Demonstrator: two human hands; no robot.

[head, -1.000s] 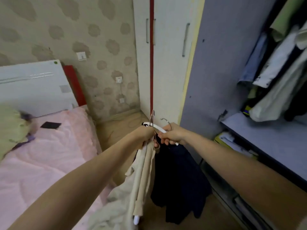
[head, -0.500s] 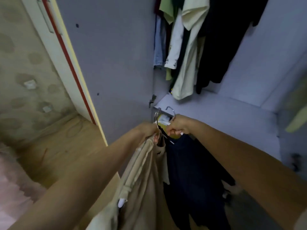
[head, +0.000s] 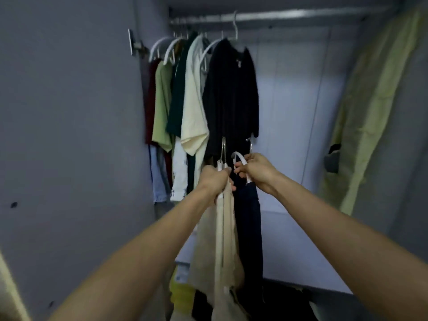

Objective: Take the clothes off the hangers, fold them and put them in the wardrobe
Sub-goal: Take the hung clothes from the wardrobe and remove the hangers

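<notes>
The left hand (head: 214, 179) grips a hanger with beige clothes (head: 225, 239), and the right hand (head: 256, 172) grips a white hanger (head: 240, 158) with dark clothes (head: 250, 228). Both hang below the wardrobe rail (head: 289, 16), held apart, maybe so they don't tangle.

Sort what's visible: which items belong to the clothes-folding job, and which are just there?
In play: left hand gripping beige garment hanger; right hand gripping white hanger with navy garment.

Bystanders: hanging clothes, rail, yellow cover.
</notes>
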